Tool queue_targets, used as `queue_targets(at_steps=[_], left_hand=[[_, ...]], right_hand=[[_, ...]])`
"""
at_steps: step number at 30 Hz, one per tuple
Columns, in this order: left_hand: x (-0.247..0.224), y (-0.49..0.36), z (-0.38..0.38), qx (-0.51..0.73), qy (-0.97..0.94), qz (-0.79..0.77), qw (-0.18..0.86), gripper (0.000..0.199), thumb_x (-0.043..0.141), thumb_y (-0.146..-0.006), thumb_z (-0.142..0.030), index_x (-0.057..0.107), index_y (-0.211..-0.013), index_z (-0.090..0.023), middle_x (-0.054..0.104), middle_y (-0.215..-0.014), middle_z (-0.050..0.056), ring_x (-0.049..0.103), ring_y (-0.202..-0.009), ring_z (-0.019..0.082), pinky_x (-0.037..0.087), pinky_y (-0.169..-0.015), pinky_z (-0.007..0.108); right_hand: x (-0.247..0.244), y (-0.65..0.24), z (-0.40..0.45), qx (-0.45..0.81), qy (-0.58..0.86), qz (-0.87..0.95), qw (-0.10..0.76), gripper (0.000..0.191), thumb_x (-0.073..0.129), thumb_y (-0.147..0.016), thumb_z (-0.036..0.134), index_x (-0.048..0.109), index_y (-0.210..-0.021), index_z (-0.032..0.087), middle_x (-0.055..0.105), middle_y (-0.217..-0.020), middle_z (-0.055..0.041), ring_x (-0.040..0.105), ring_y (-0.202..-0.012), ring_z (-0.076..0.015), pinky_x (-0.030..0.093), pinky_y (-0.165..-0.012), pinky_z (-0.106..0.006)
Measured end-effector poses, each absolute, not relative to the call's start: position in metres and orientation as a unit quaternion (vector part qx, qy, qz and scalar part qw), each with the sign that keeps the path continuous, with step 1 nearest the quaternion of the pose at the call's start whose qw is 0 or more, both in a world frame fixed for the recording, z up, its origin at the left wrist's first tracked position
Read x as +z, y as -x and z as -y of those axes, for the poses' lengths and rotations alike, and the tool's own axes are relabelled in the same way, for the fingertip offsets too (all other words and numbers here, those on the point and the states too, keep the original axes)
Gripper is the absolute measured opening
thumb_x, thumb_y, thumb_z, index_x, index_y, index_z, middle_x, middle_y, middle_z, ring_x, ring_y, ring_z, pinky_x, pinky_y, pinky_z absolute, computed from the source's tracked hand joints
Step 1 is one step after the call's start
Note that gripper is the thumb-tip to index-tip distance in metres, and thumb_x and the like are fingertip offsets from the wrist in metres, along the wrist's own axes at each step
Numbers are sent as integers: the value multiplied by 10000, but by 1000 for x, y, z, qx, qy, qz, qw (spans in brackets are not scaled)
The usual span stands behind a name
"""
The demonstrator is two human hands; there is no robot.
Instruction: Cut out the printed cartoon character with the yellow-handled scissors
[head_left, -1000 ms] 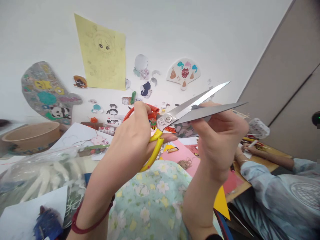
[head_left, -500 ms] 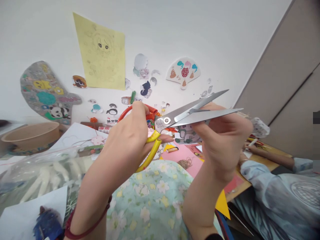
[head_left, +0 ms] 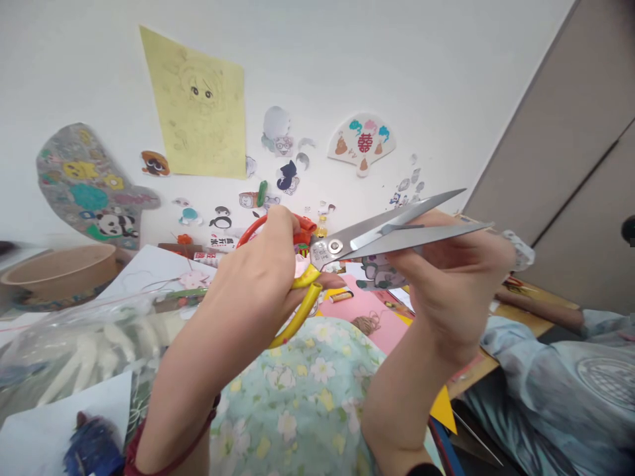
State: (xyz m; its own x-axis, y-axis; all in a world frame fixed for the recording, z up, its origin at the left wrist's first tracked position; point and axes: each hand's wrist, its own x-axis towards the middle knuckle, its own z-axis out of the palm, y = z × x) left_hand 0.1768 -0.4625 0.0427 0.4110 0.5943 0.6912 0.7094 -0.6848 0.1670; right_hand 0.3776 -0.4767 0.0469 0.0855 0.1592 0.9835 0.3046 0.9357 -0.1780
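Note:
My left hand (head_left: pixel 255 264) is wrapped around the handles of a large pair of scissors (head_left: pixel 335 246), one handle red and one yellow. The blades point right and stand a little apart. Behind them, my right hand (head_left: pixel 441 264) is closed, its thumb just under the lower blade. A printed paper cutout (head_left: pixel 380 272) in grey, purple and green shows below the blades, beside that thumb, and looks pinched in my right fingers. The blades and hand hide part of it, so I cannot tell exactly where the blades meet the paper.
Pink paper (head_left: pixel 347 307) bears a glue stick (head_left: pixel 341 296) and a ball of twine (head_left: pixel 366 322). Plastic-wrapped white pieces (head_left: pixel 84 350) and a brown bowl (head_left: pixel 59 271) are at left. A co-worker's sleeve (head_left: pixel 516 337) is at right. Drawings hang on the wall (head_left: pixel 297 53).
Both hands and the scissors have shifted slightly right. The blade tips look a little closer together. The co-worker's arm at right has moved slightly.

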Motion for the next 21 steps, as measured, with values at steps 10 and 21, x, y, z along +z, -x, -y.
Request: queue_targets(at_steps=[10, 21], left_hand=[[44, -175, 462, -337, 837, 420, 94, 193, 451, -955, -378, 364, -1015, -216, 646, -944, 91, 589, -671, 187, 336, -545, 299], [37, -172, 458, -350, 831, 422, 96, 357, 500, -936, -533, 379, -1065, -223, 655, -1069, 118, 647, -737, 213, 332, -537, 303]], right_hand=[[46, -383, 478, -78, 165, 678, 712, 320, 758, -692, -20, 781, -820, 273, 743, -742, 72, 674, -688, -111, 529, -602, -253], [46, -385, 484, -84, 217, 681, 694, 300, 753, -713, -2, 765, -802, 285, 737, -732, 69, 657, -669, -115, 498, -586, -267]])
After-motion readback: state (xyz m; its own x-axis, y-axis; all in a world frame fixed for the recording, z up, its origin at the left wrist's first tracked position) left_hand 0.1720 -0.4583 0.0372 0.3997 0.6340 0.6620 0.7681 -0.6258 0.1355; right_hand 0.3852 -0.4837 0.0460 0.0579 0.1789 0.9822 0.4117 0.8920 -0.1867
